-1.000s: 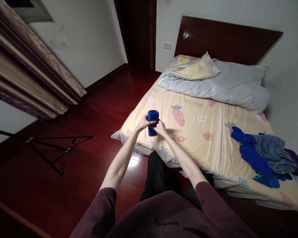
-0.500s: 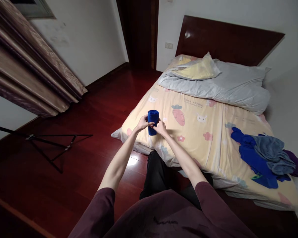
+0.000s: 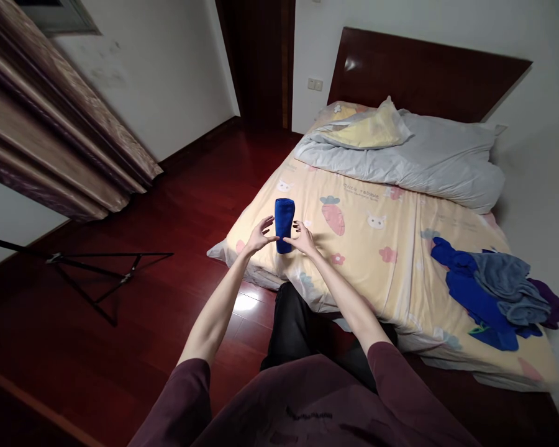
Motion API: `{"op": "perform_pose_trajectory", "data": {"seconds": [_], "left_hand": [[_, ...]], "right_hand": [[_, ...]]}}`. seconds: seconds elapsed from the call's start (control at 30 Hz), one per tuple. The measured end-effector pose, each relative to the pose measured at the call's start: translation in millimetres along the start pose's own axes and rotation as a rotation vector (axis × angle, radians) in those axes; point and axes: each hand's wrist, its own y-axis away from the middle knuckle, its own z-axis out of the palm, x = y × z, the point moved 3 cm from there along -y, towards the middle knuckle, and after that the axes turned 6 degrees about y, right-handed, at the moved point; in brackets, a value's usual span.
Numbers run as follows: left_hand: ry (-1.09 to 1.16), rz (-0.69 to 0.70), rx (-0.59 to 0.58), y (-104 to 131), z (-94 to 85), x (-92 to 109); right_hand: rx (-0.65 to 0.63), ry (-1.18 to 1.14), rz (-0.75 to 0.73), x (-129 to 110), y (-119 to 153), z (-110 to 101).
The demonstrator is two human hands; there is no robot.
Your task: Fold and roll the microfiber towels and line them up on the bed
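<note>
A rolled blue cloth (image 3: 285,225) stands upright near the edge of the patterned bedsheet (image 3: 358,248). On its left side is my left hand (image 3: 262,234), fingers apart, with the thumb tip at the lower part of the roll. My right hand (image 3: 302,238) is on the other side, its fingers spread and curved, the thumb reaching the front of the roll. Neither hand is closed around it. Further right on the bed lies a loose heap of cloths, with a blue cloth (image 3: 470,301), a grey-blue one (image 3: 505,282) and a purple one (image 3: 553,304).
A grey quilt (image 3: 433,158) lies bunched by the dark headboard (image 3: 414,77). A black tripod (image 3: 90,267) stands on the red wooden floor (image 3: 190,205) at the left, below a long curtain (image 3: 60,124).
Both hands have loosened and moved apart from the blue roll. It now shows more of its front and looks taller. The view has shifted slightly.
</note>
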Motion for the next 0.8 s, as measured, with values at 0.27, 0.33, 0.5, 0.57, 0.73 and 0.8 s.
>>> {"op": "perform_pose_trajectory", "data": {"seconds": [0.27,0.33,0.5,0.57,0.73,0.8], "left_hand": [[-0.018,-0.123,0.115,48,-15.5,-40],[0.002,-0.174,0.112,68,-6.6,-51],[-0.042,-0.349,-0.041,157,62.4,-91],[-0.12,-0.398,-0.146,208,99.4,-109],[-0.381,-0.241,-0.169,303,151.2,-124],[-0.385,-0.251,-0.14,312,155.0,-121]], "right_hand": [[0.015,-0.029,0.018,26,20,-15],[0.027,-0.04,0.036,36,30,-21],[0.047,-0.065,0.129,81,71,-49],[0.061,-0.093,0.168,108,91,-68],[0.239,-0.102,0.339,183,153,-151],[0.355,-0.045,0.405,209,182,-198]]}}
